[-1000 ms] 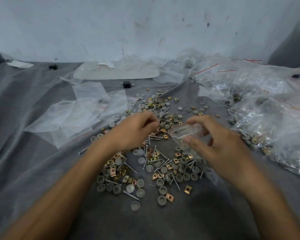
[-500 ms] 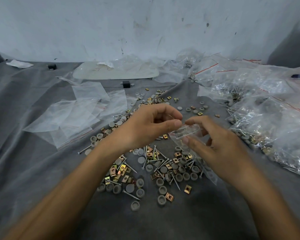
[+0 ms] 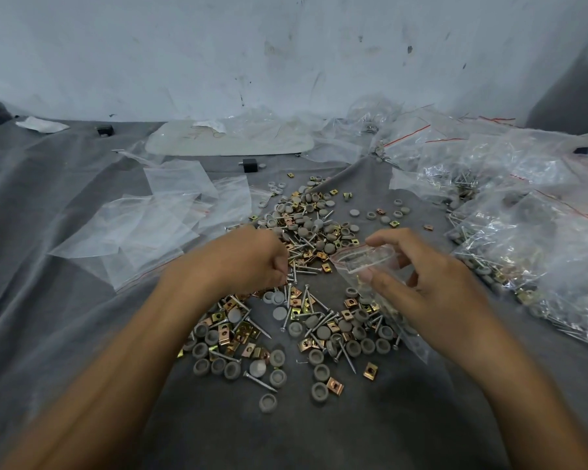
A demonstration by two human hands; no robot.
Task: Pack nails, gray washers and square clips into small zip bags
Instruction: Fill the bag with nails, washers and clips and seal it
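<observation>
Pinches, with the fingers (image 3: pixel 370 277) of the right hand (image 3: pixel 431 290), the red-striped mouth of a small clear plastic zip bag (image 3: pixel 364 258): thumb under, forefinger over, propping it open toward the left, just above the heap. Curls the fingers (image 3: pixel 280 266) of the left hand (image 3: pixel 241 259) tight, knuckles up, tips down among thin silver nails (image 3: pixel 306 270) at the middle of the heap; no telling whether closed on a nail or on nothing. Near the bag's mouth, yet apart from it.

Below and around both hands, loose stock in one mixed spread: round gray washers (image 3: pixel 268 403), square brass-coloured metal clips (image 3: pixel 370 371) and more nails, all on a rumpled gray cloth (image 3: pixel 82 334). To the left, flat empty clear bags (image 3: pixel 143 232). To the right, a bank of filled clear bags (image 3: pixel 523 259). Far off, a small black block (image 3: pixel 249 165) below a pale scuffed wall.

Likely trouble from here:
- Snagging a nail point on the thin film and tearing it.
- Dropping a piece short of the mouth, with so soft and narrow an opening.
- Lifting a tangled nail along with a clip and spoiling the count.
- Losing the prop on the mouth and having to reopen it one-handed.
</observation>
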